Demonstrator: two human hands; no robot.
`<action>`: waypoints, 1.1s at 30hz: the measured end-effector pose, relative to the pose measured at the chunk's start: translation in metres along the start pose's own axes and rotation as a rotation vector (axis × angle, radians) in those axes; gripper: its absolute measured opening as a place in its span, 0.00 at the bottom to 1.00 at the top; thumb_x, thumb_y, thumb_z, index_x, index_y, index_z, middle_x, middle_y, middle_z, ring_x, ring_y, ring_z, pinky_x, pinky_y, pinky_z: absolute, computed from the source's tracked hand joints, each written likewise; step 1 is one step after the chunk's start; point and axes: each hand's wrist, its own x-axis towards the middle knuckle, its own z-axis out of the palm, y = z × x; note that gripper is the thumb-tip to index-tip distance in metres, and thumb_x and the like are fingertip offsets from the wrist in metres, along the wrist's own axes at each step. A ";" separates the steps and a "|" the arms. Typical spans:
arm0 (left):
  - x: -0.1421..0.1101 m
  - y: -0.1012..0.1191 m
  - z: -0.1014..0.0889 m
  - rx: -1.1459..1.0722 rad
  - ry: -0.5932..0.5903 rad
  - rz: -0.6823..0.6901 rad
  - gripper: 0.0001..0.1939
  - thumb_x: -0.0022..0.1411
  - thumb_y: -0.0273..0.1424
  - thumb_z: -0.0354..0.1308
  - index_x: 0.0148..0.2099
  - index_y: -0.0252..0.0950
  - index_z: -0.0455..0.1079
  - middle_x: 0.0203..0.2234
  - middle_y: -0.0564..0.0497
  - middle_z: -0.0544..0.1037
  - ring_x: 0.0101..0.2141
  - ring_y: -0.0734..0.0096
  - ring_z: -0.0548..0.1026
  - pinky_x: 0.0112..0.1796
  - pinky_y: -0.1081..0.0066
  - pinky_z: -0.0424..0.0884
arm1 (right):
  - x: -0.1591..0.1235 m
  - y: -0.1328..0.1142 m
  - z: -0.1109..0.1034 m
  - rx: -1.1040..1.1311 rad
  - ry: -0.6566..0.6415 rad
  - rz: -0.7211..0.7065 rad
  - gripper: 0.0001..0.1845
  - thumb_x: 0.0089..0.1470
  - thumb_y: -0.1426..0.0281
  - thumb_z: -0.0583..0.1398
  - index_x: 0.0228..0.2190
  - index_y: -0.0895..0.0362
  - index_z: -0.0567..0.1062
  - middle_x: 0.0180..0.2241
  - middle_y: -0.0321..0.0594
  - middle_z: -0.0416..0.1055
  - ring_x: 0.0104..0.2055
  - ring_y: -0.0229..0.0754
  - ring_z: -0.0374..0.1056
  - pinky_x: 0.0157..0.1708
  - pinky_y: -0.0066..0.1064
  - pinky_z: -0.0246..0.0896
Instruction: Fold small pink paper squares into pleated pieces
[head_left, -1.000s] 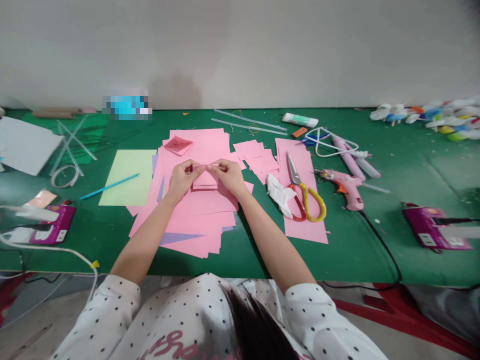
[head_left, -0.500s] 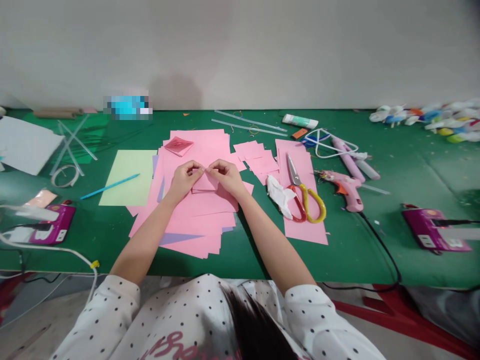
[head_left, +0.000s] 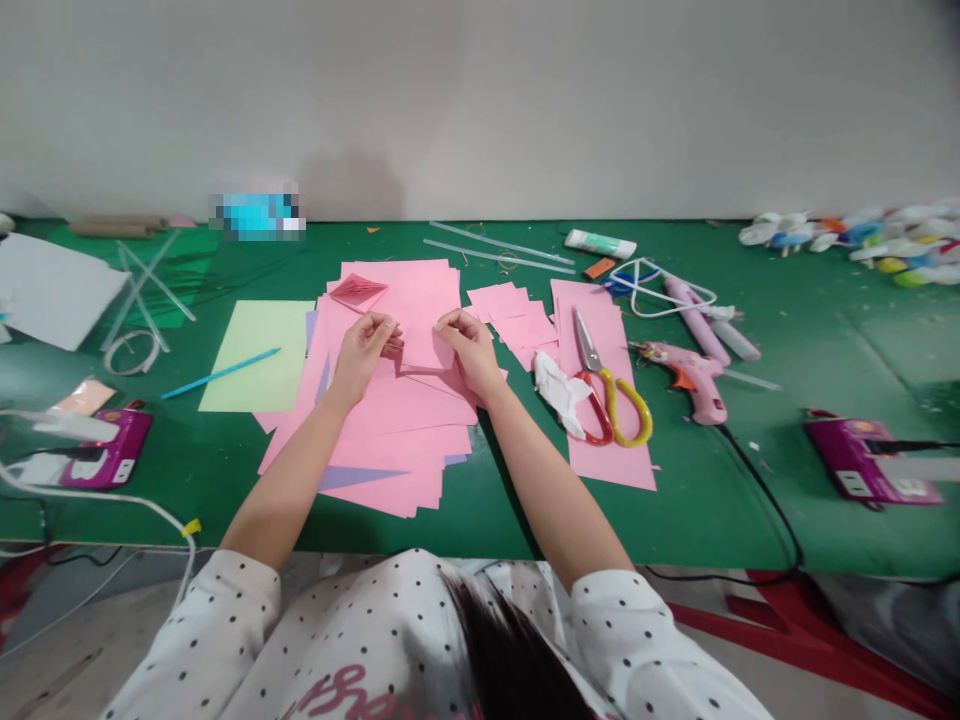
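Plain grey wall [head_left: 525, 110] stands behind our green counter [head_left: 825, 330], and the small pink sheet [head_left: 426, 345] we are working on is above the spread of pink sheets [head_left: 375, 445] in front of us. We take the step in hand to be handling this one piece, perhaps between folds. Our right hand [head_left: 465, 345] has its edge pinched between thumb and fingers; our left hand [head_left: 367, 350] is just beside the opposite edge, fingertips drawn close together, though we can't make out whether that grip has caught the paper. A next fold, we judge, would call for a light hold from both sides with the edges matched before pressing. Counting round: one folded pink piece [head_left: 358, 292] on the far left part of the spread; one pale green sheet [head_left: 255, 325] with one blue pencil or pen [head_left: 221, 372] across it; one pair of scissors [head_left: 587, 345] on one long pink sheet [head_left: 615, 460]; one pink glue gun [head_left: 694, 380]; two purple power boxes [head_left: 124, 440], one towards either end; two clear sticks [head_left: 499, 255] at the back. Small pink cuttings [head_left: 525, 325] overlap too much for us to count.
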 end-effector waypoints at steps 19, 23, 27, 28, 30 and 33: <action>-0.008 0.007 0.005 0.217 -0.053 0.109 0.12 0.59 0.39 0.66 0.32 0.34 0.77 0.27 0.51 0.76 0.30 0.71 0.71 0.35 0.70 0.65 | -0.002 -0.001 0.009 -0.136 -0.064 -0.028 0.05 0.46 0.68 0.61 0.23 0.55 0.71 0.23 0.31 0.66 0.27 0.36 0.60 0.29 0.30 0.56; -0.005 0.002 0.004 0.148 -0.016 0.094 0.10 0.57 0.37 0.67 0.32 0.34 0.78 0.29 0.51 0.78 0.33 0.70 0.73 0.38 0.69 0.67 | -0.002 -0.001 0.007 -0.082 -0.007 -0.008 0.05 0.46 0.69 0.61 0.22 0.55 0.70 0.21 0.31 0.66 0.25 0.35 0.60 0.28 0.29 0.56; 0.001 -0.004 -0.002 0.006 0.080 0.072 0.09 0.56 0.35 0.68 0.30 0.35 0.76 0.27 0.52 0.76 0.32 0.71 0.72 0.39 0.70 0.67 | -0.001 -0.001 0.004 -0.016 0.094 0.076 0.07 0.47 0.68 0.61 0.22 0.54 0.68 0.18 0.29 0.63 0.22 0.34 0.59 0.26 0.28 0.58; 0.003 -0.006 -0.004 -0.037 0.095 0.072 0.09 0.56 0.35 0.68 0.30 0.35 0.75 0.27 0.53 0.75 0.32 0.72 0.72 0.39 0.70 0.67 | -0.001 -0.001 0.003 -0.005 0.114 0.084 0.07 0.48 0.67 0.61 0.22 0.54 0.69 0.18 0.29 0.63 0.22 0.33 0.59 0.25 0.27 0.58; 0.005 -0.008 -0.007 -0.089 0.109 0.079 0.09 0.55 0.35 0.68 0.31 0.35 0.75 0.27 0.54 0.74 0.32 0.73 0.71 0.40 0.71 0.67 | 0.000 0.000 0.003 0.006 0.124 0.072 0.08 0.49 0.65 0.62 0.24 0.54 0.70 0.20 0.31 0.66 0.23 0.33 0.60 0.25 0.27 0.59; 0.005 -0.007 -0.007 -0.051 0.087 0.083 0.10 0.56 0.36 0.68 0.32 0.35 0.74 0.27 0.54 0.73 0.32 0.72 0.71 0.39 0.71 0.67 | -0.002 0.000 0.005 0.006 0.057 0.008 0.10 0.51 0.61 0.63 0.33 0.53 0.74 0.27 0.33 0.70 0.25 0.33 0.63 0.26 0.28 0.61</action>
